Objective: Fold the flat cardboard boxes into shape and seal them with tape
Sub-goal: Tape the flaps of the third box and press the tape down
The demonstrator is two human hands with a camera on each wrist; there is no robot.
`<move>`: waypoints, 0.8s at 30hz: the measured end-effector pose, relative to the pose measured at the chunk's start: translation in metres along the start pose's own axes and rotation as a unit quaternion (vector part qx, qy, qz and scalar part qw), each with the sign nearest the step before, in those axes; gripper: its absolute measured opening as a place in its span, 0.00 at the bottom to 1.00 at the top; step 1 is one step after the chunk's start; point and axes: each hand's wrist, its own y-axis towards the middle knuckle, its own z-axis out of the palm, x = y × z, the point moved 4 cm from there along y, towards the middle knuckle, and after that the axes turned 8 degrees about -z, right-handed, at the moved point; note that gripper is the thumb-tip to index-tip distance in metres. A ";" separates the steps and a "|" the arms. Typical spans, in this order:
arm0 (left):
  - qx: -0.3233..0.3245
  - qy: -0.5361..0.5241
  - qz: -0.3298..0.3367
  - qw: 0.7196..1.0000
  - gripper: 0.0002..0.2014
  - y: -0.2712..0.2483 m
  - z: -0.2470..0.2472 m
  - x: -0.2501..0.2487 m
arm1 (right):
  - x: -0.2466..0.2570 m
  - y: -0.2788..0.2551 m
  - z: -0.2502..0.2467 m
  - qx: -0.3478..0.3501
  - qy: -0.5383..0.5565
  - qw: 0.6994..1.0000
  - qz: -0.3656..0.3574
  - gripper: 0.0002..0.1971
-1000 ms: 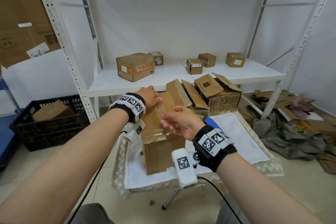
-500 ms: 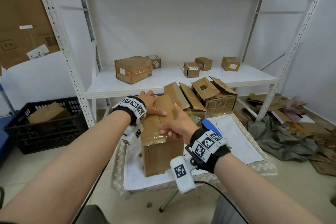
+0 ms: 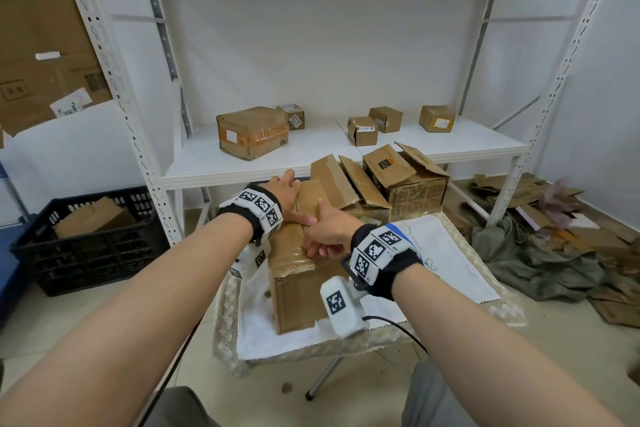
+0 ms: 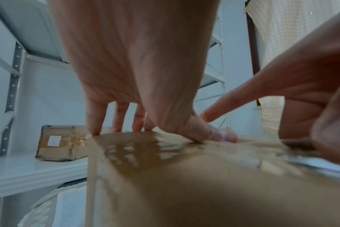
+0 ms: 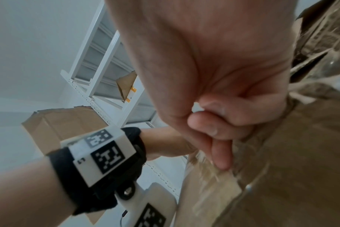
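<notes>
Box on table; left hand flat, fingers straight, pinning the lid; right hand, fingers curled, has slid nearer along the tape, so sealing looks nearly finished

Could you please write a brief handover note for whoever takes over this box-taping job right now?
Left hand: open, fingers flat, pressing the top of the brown cardboard box standing on the white cloth-covered table.
Right hand: fingers curled against the shiny tape along the box's top seam; whether it pinches anything is unclear.
Done: box folded, top flaps closed, tape across the top.
Left: smooth the tape ends down, then fold and seal the open-flapped cardboard boxes behind.
</notes>
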 end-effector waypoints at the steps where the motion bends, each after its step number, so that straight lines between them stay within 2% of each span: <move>1: 0.001 -0.002 0.001 1.000 0.52 -0.001 0.000 0.000 | 0.000 -0.001 0.000 0.002 -0.001 1.000 -0.001 0.47; 10: -0.025 -0.048 0.015 0.998 0.50 -0.008 0.010 0.002 | -0.002 0.005 0.000 0.026 -0.028 0.999 -0.006 0.47; 17: -0.024 -0.074 0.037 0.996 0.44 -0.015 0.008 0.000 | 0.000 0.006 -0.002 0.051 -0.093 0.994 -0.003 0.23; 20: -0.012 -0.068 0.040 0.997 0.45 -0.020 0.009 -0.001 | 0.001 0.007 -0.001 0.064 -0.119 0.991 -0.003 0.20; 22: -0.004 -0.056 0.037 0.998 0.46 -0.023 0.012 -0.003 | 0.000 0.006 0.000 0.068 -0.136 0.988 -0.002 0.14; 24: 0.010 -0.049 0.031 0.998 0.50 -0.025 0.016 -0.002 | 0.001 0.005 -0.001 0.047 -0.156 0.987 -0.005 0.14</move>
